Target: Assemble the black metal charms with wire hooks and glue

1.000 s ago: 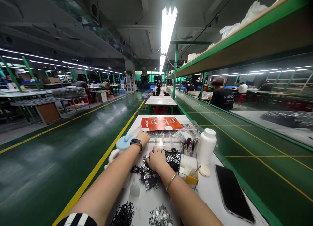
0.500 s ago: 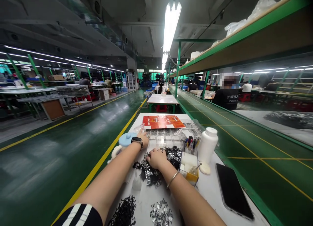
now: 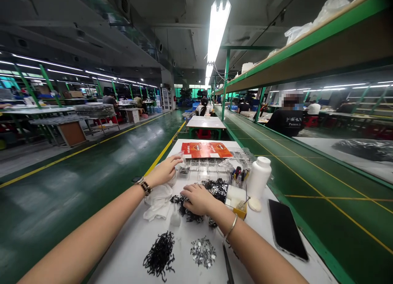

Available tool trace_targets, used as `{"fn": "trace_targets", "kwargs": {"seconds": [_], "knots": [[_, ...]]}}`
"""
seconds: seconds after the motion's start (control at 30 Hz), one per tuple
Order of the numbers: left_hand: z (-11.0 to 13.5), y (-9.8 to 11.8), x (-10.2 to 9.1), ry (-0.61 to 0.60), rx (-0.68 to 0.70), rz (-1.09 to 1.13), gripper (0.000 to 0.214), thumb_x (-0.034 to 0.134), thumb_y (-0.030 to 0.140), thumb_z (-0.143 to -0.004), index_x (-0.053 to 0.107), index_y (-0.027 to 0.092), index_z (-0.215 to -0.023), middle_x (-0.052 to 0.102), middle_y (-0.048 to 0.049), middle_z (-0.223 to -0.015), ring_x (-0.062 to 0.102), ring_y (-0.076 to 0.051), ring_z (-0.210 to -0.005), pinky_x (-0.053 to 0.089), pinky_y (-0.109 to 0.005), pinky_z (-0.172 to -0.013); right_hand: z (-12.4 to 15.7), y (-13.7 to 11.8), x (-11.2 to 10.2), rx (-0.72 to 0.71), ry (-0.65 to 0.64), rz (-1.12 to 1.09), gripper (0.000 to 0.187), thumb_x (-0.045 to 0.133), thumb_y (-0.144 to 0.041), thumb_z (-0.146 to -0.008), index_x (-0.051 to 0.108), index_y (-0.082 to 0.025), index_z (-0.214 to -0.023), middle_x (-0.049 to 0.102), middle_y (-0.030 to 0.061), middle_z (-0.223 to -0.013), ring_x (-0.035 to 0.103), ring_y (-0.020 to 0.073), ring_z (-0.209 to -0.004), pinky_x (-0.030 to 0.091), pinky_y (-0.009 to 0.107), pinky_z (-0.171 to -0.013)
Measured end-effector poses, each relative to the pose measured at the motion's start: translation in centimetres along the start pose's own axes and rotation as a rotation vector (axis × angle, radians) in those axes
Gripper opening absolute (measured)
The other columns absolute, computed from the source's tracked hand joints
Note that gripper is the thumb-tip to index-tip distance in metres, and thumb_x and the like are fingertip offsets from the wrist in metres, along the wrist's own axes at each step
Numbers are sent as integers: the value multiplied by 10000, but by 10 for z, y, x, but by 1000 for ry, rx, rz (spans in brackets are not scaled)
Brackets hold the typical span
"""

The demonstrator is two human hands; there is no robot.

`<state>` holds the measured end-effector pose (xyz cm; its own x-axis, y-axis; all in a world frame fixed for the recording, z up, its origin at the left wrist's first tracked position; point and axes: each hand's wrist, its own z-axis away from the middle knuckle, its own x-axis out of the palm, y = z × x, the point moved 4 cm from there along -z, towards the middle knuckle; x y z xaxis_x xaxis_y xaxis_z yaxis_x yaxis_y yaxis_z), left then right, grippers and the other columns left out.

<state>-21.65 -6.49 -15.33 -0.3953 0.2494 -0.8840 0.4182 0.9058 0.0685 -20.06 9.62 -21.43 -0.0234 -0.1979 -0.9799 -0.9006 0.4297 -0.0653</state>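
Right fingers (image 3: 194, 191) spread flat on pile of black-and-silver parts (image 3: 215, 187), hold unclear. Left fingers (image 3: 173, 163) half-curled, open, just short of clear tray (image 3: 205, 165). White cloth (image 3: 158, 202) lay nearby; black heap (image 3: 159, 255), silver heap (image 3: 202, 252) nearer body.

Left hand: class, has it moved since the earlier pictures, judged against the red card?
Yes: the left hand has moved leftward, farther from the red card.

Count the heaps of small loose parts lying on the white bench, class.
3: a black-and-silver heap under the right hand, a black heap and a silver heap nearer the person. Others may be hidden behind the hands.
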Motion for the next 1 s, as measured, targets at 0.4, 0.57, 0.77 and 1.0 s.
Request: {"fn": "trace_targets", "kwargs": {"seconds": [0.4, 0.57, 0.77, 1.0], "knots": [[167, 4, -11, 0, -293, 161, 226, 502, 235, -910, 552, 166, -1119, 555, -91, -1190, 548, -242, -1081, 474, -470, -900, -36, 2, 40, -76, -93, 64, 294, 535, -333, -891, 548, -149, -1120, 563, 81, -1139, 568, 202, -1004, 487, 422, -861], [173, 3, 5, -5, -339, 233, 230, 510, 256, -906, 559, 168, -1113, 547, -91, -1205, 531, -248, -1104, 454, -482, -920, -21, 17, 30, -2, -65, 125, 289, 529, -328, -895, 546, -154, -1125, 558, 82, -1153, 563, 204, -1016, 483, 425, -870], [177, 8, 15, 32, -338, 265, 241, 512, 270, -906, 557, 164, -1117, 544, -93, -1209, 517, -255, -1125, 438, -494, -935, -5, 1, 17, -74, -6, 133, 327, 536, -335, -889, 527, -158, -1164, 524, 90, -1216, 530, 230, -1084, 451, 464, -915], [192, 10, 20, 56, -330, 236, 236, 508, 271, -906, 554, 162, -1110, 550, -91, -1187, 525, -253, -1108, 438, -496, -932, 5, -6, 29, -76, 41, 105, 301, 537, -325, -890, 544, -151, -1136, 544, 86, -1185, 543, 221, -1064, 460, 453, -904]]}}
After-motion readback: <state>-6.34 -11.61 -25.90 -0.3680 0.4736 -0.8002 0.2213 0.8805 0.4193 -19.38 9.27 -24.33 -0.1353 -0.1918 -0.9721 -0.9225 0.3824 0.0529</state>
